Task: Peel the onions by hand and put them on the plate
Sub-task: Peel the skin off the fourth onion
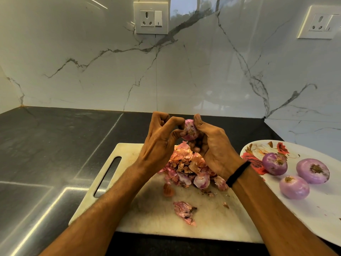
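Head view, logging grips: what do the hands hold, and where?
A small purple onion: right hand cups its right side and underside; left hand pinches its left side.

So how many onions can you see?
4. Three peeled onions sit on the plate at the right. The fourth onion is held by the left hand and right hand above the cutting board. The peel pile could hide more.

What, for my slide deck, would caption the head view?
Left hand and right hand peel an onion above a board heaped with skins; three peeled onions lie on the plate.
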Motion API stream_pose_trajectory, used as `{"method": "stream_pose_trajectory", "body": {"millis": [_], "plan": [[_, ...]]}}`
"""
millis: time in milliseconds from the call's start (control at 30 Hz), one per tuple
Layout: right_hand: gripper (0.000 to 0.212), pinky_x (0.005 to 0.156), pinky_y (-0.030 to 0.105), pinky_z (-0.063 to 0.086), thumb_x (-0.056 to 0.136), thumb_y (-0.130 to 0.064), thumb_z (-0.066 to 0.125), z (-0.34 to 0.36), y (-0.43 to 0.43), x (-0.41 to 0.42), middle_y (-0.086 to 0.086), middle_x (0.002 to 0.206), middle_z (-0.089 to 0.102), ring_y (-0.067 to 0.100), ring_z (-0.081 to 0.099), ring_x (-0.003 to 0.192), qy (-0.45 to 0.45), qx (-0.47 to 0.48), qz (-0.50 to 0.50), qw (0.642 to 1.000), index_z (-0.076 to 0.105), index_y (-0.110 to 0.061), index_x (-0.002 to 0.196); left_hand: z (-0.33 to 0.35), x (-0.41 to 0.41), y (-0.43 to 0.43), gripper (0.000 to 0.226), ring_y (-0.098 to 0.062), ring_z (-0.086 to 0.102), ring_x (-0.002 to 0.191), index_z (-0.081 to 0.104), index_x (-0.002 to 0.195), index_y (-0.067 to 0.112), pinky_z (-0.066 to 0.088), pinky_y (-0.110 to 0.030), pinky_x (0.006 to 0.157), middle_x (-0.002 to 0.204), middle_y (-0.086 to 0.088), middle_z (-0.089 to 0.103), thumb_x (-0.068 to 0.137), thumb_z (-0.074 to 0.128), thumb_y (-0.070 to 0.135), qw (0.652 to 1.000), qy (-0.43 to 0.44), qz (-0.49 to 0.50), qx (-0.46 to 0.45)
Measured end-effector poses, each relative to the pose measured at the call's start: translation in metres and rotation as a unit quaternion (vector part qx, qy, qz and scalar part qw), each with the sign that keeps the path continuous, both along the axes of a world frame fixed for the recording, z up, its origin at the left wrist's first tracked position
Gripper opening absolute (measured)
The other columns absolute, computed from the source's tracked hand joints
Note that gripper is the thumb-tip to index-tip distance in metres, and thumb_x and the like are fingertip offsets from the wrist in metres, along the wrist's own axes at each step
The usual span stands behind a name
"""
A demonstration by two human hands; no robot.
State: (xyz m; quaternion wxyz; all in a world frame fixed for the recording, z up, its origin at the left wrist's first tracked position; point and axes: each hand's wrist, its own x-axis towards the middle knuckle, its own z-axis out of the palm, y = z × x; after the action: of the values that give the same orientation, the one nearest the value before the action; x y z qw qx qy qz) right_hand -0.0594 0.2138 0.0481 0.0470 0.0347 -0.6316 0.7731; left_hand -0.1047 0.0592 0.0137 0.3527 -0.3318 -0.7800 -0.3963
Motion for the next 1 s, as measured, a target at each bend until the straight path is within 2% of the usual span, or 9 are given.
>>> {"method": "stream_pose_trajectory", "body": {"millis": [167,267,467,600,700,767,900,1000], "plan": [[0.057,0.047,0.026,0.042,0.094,-0.05,0.055,0.0007,-0.0007,0.0006,0.02,0.086,0.059,0.019,0.05,0.059,-0.009,-0.016,0.001,1.0,0.065,0.004,0.11,0.0004,0.0013,-0.0006,0.022,-0.003,0.04,0.096,0.046,0.118,0.035,0.039,-0.016,0.083,0.114,0.005,0.034,0.098,0.054,0.039,0.999,-0.02,-0.009,0.031],[0.056,0.047,0.026,0.043,0.095,-0.049,0.055,0.0008,-0.0011,0.001,0.019,0.086,0.059,0.019,0.051,0.06,-0.009,-0.016,0.0,1.0,0.066,0.004,0.11,0.0003,0.0006,-0.0014,0.021,-0.004,0.039,0.1,0.046,0.118,0.036,0.04,-0.018,0.085,0.116,0.004,0.035,0.098,0.053,0.04,0.999,-0.017,-0.002,0.026],[0.054,0.049,0.026,0.045,0.096,-0.049,0.053,0.0014,-0.0028,0.0005,0.019,0.087,0.061,0.018,0.053,0.06,-0.011,-0.017,-0.002,1.0,0.065,0.002,0.111,-0.0032,-0.0013,-0.0007,0.017,-0.007,0.045,0.101,0.054,0.112,0.021,0.045,-0.015,0.084,0.112,-0.006,0.046,0.096,0.06,0.021,0.999,0.03,0.02,0.033],[0.053,0.049,0.026,0.046,0.096,-0.046,0.053,0.0019,-0.0026,0.001,0.019,0.087,0.063,0.019,0.055,0.06,-0.01,-0.031,0.003,0.999,0.064,0.003,0.112,-0.0008,-0.0002,0.0001,0.024,0.001,0.041,0.1,0.051,0.116,0.022,0.043,-0.012,0.085,0.113,0.01,0.039,0.096,0.063,0.019,0.998,0.033,0.014,0.054],[0.049,0.052,0.027,0.048,0.096,-0.045,0.053,0.0023,-0.0034,0.0011,0.019,0.088,0.064,0.02,0.058,0.062,-0.011,-0.033,0.004,0.999,0.064,0.001,0.111,-0.0007,0.0002,-0.0007,0.026,-0.005,0.045,0.105,0.053,0.12,0.022,0.046,-0.017,0.086,0.117,-0.002,0.046,0.096,0.063,0.021,0.997,0.051,0.022,0.047],[0.048,0.054,0.027,0.05,0.097,-0.045,0.052,0.003,-0.0037,0.0012,0.019,0.089,0.066,0.021,0.06,0.064,-0.013,-0.031,0.006,0.999,0.064,-0.001,0.111,0.0004,0.0002,-0.0018,0.025,-0.008,0.048,0.106,0.057,0.119,0.018,0.047,-0.016,0.087,0.116,-0.008,0.051,0.095,0.064,0.02,0.996,0.065,0.03,0.048],[0.053,0.057,0.028,0.055,0.088,-0.048,0.056,0.004,-0.0044,0.0023,0.019,0.094,0.069,0.023,0.065,0.069,-0.013,-0.035,0.012,0.999,0.065,-0.004,0.116,0.0033,0.0024,-0.0041,0.023,-0.005,0.048,0.105,0.068,0.113,0.003,0.046,-0.008,0.088,0.11,-0.017,0.057,0.09,0.069,0.001,0.992,0.115,0.041,0.039],[0.054,0.059,0.028,0.058,0.085,-0.049,0.057,0.0047,-0.0039,0.0032,0.019,0.094,0.071,0.024,0.067,0.071,-0.012,-0.036,0.009,0.999,0.066,-0.006,0.116,0.0044,0.0044,-0.004,0.023,-0.009,0.053,0.105,0.07,0.112,0.0,0.049,-0.011,0.089,0.108,-0.018,0.06,0.089,0.067,-0.004,0.991,0.126,0.036,0.032]]}}
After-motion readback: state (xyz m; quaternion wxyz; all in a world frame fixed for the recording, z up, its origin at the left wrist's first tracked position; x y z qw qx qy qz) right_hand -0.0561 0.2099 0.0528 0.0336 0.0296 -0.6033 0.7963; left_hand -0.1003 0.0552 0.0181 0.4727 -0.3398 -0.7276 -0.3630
